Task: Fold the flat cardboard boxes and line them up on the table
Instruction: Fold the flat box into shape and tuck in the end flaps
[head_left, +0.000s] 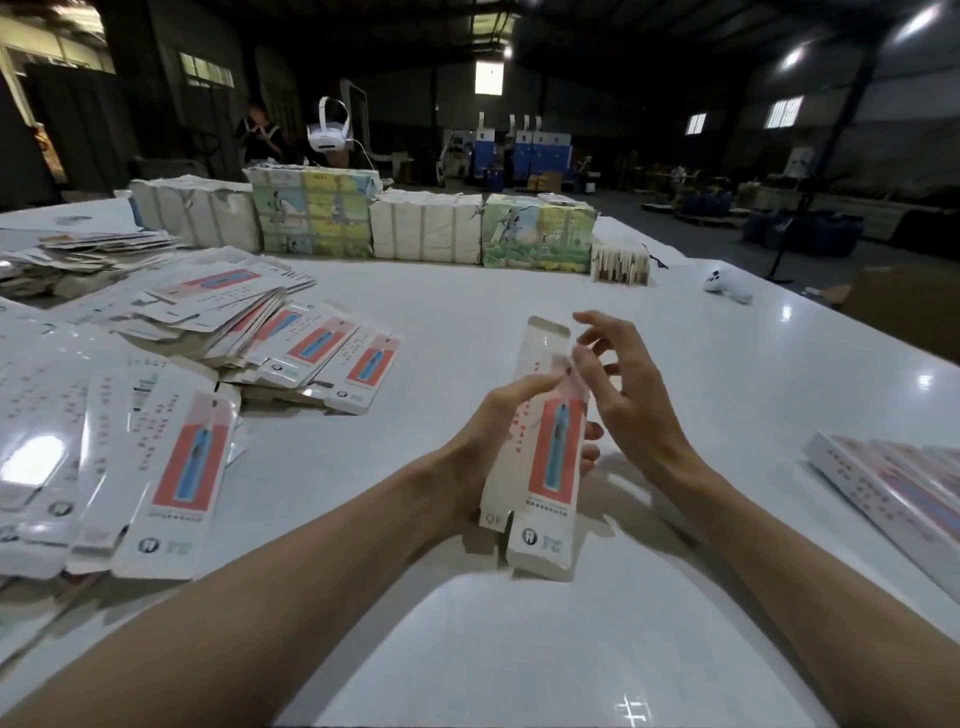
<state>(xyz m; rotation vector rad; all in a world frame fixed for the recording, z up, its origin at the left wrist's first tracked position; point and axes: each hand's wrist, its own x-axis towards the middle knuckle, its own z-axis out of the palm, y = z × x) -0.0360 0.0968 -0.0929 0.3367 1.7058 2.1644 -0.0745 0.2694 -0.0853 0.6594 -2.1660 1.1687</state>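
Note:
I hold a long white carton (545, 457) with a red and blue print upright over the white table (519, 649). My left hand (493, 447) grips its middle, thumb on the front and fingertips showing past its right edge. My right hand (623, 384) hovers by the carton's upper right side with fingers spread and loosely bent; a fingertip touches the edge near the top. The carton's top flap (548, 327) stands open. Flat cartons (171, 483) lie in fanned piles at the left. Folded cartons (904, 493) lie in a row at the right edge.
Wrapped bundles of stock (363, 223) form a wall along the table's far side, with a white headset (327, 135) on top. A white controller (727, 288) lies at the far right. A person (260, 135) stands behind the bundles. A brown cardboard box (904, 312) stands beyond the right edge.

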